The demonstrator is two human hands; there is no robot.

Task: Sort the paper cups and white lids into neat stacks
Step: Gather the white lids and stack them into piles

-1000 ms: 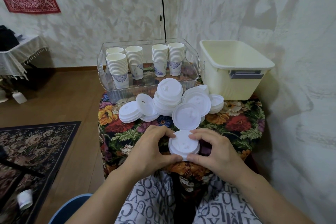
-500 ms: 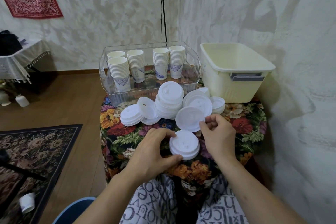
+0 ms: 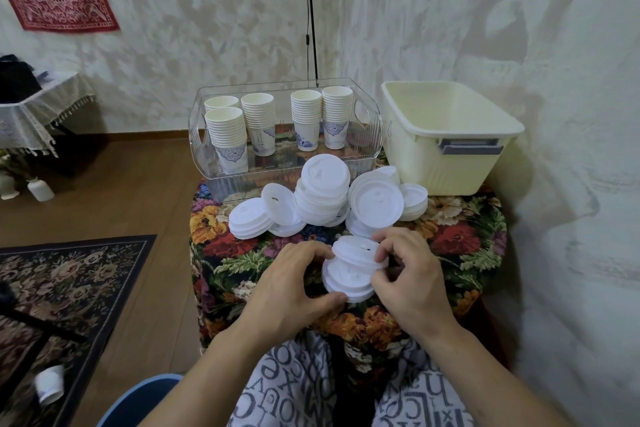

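Note:
A small stack of white lids [image 3: 348,279] sits near the front of the flowered table [image 3: 460,243]. My left hand [image 3: 294,288] grips this stack from the left, fingers and thumb curled round its rim. My right hand [image 3: 405,274] pinches a single white lid [image 3: 358,251], tilted and partly lying on top of the stack. Behind them lies a loose pile of white lids [image 3: 323,199]. Several stacks of paper cups [image 3: 263,123] stand inside a clear plastic bin [image 3: 221,184] at the back.
A cream plastic tub [image 3: 446,135] stands at the back right, against the wall. A patterned rug [image 3: 69,281] and a stray cup [image 3: 50,388] lie on the wooden floor to the left. My lap is right below the table's front edge.
My right hand left the stack, reached back to the loose pile, took one lid and brought it onto the stack. My left hand kept its hold on the stack.

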